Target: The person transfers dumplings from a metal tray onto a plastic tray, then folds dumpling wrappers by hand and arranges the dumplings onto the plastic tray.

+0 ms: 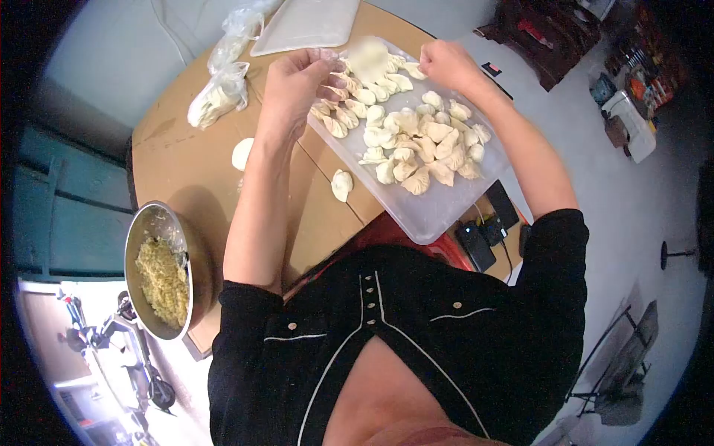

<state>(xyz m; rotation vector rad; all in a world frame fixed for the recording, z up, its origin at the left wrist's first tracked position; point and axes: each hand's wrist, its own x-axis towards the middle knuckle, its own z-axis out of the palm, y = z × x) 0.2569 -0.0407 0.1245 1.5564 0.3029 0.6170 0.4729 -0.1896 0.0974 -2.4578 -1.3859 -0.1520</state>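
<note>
My left hand (301, 78) is over the far left edge of a translucent plastic tray (428, 219). Its fingers are bent, with white powder on the tips, and thumb and forefinger come close together; what is between them does not show clearly. At the tray's far right edge my right hand (448, 67) is closed like a fist beside a folded dumpling (415, 70). Its fingertips are hidden. Folded dumplings (439, 145) lie heaped in the tray's middle, with others in rows towards its far end. A pale blurred patch (368, 59) covers part of those rows.
On the brown tabletop (178, 160) are a single dumpling (341, 185), a round white wrapper (242, 154) and plastic bags (219, 93). A steel bowl (195, 275) of yellowish filling stands left. Another white tray (305, 26) lies beyond. Black devices (476, 245) lie near the right edge.
</note>
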